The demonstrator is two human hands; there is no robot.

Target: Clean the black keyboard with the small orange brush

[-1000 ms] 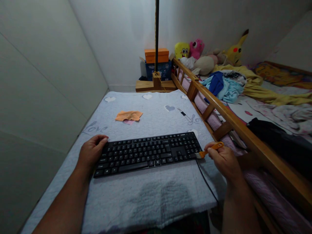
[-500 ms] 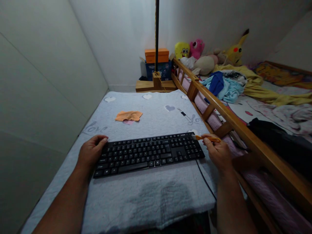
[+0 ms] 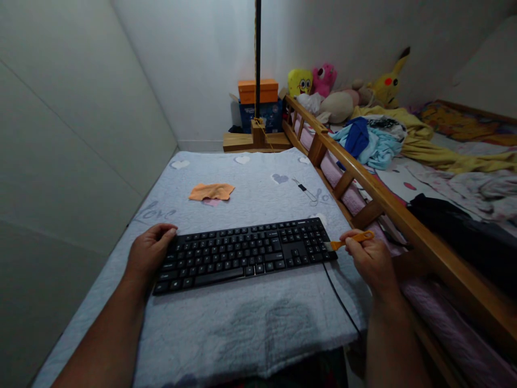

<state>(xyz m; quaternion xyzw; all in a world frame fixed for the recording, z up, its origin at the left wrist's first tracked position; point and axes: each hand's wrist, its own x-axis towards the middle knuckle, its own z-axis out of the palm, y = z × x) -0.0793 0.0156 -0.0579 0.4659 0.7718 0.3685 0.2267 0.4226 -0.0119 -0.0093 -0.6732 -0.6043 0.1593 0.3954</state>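
A black keyboard [image 3: 242, 253] lies slightly slanted on a pale blue quilted cloth [image 3: 226, 334]. My left hand [image 3: 151, 247] grips its left end, with the thumb over the top corner and the other fingers partly hidden. In my right hand [image 3: 369, 258] is a small brush [image 3: 343, 242] with an orange handle, pinched between thumb and fingers. Its pale bristles touch the number pad keys at the keyboard's right end. From the keyboard's near edge a black cable [image 3: 339, 299] runs down to the right.
An orange cloth [image 3: 212, 191] lies beyond the keyboard, and a black-banded loop of wire or cord [image 3: 302, 188] to its right. A wooden bed rail [image 3: 363, 188] borders the right side. Past it are clothes [image 3: 375, 140] and plush toys [image 3: 301, 82]. Boxes [image 3: 258, 91] stand behind a dark pole [image 3: 257, 54].
My right hand has moved the brush toward me and a little right, from the number pad's top edge to its lower right keys. My left hand stays on the keyboard.
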